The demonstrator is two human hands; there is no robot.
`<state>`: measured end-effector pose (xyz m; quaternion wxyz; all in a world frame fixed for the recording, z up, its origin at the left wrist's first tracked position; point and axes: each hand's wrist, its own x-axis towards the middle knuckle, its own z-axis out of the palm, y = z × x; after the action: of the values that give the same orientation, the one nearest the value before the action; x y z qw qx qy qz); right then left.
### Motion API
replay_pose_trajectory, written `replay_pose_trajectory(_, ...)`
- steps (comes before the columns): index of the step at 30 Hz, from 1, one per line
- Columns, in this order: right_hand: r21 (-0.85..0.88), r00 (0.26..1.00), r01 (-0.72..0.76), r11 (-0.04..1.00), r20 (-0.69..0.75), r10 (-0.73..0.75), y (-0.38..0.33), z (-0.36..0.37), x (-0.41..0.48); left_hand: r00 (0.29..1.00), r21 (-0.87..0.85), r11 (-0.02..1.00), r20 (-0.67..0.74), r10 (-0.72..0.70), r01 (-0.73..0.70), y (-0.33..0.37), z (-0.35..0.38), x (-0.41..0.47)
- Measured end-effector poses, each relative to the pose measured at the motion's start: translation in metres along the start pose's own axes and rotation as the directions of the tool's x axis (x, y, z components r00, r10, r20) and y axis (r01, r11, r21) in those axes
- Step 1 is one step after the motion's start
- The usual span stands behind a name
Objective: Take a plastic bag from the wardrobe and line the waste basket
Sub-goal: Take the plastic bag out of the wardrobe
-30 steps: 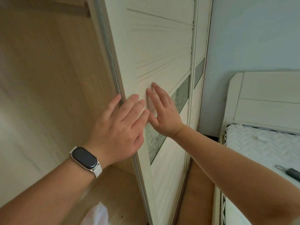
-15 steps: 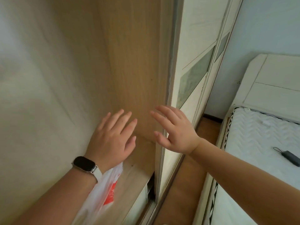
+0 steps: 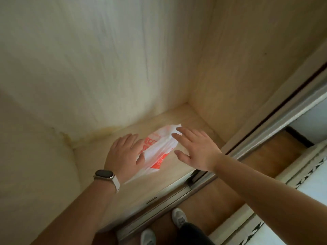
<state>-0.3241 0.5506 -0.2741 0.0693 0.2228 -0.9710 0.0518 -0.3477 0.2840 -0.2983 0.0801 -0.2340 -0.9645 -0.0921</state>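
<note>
A white plastic bag (image 3: 160, 148) with red print lies crumpled on the pale wooden floor of the open wardrobe (image 3: 191, 119). My left hand (image 3: 123, 152), with a watch on its wrist, hovers over the bag's left part, fingers spread. My right hand (image 3: 196, 147) is open over the bag's right end, fingertips at its upper corner. Whether either hand touches the bag I cannot tell. No waste basket is in view.
The wardrobe's back and side panels enclose the compartment. A sliding-door track (image 3: 177, 193) runs along its front edge. Below are the brown wooden floor (image 3: 276, 145), my two shoes (image 3: 179, 217), and the edge of a bed (image 3: 300, 188) at right.
The door is slid aside and my view has tilted down into the wardrobe. Both hands have dropped from the door level to just over the plastic bag.
</note>
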Motion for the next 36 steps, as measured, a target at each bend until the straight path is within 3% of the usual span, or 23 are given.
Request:
replay_pose_trajectory(6,0.097,0.977,0.195,0.976,0.073,-0.202,-0.009,0.075,0.053,0.962,0.009,0.970,0.129,-0.242,0.243,-0.049,0.055,-0.035)
replay_pose_trajectory(12,0.169,0.910,0.283,0.944,0.264,-0.320,-0.020,0.165,0.087,0.883,-0.024,0.911,0.259,-0.392,0.412,-0.082,0.125,-0.059)
replay_pose_trajectory(17,0.173,0.884,0.258,0.951,0.354,-0.304,-0.024,0.244,0.101,0.793,-0.056,0.836,0.356,-0.494,0.546,-0.101,0.200,-0.073)
replay_pose_trajectory(29,0.123,0.870,0.223,0.967,0.423,-0.254,-0.014,0.383,0.117,0.643,-0.121,0.649,0.359,-0.677,0.751,-0.156,0.339,-0.076)
replay_pose_trajectory(36,0.124,0.850,0.186,0.975,0.477,-0.223,-0.013,0.410,0.115,0.664,-0.105,0.665,0.279,-0.694,0.739,-0.159,0.370,-0.068)
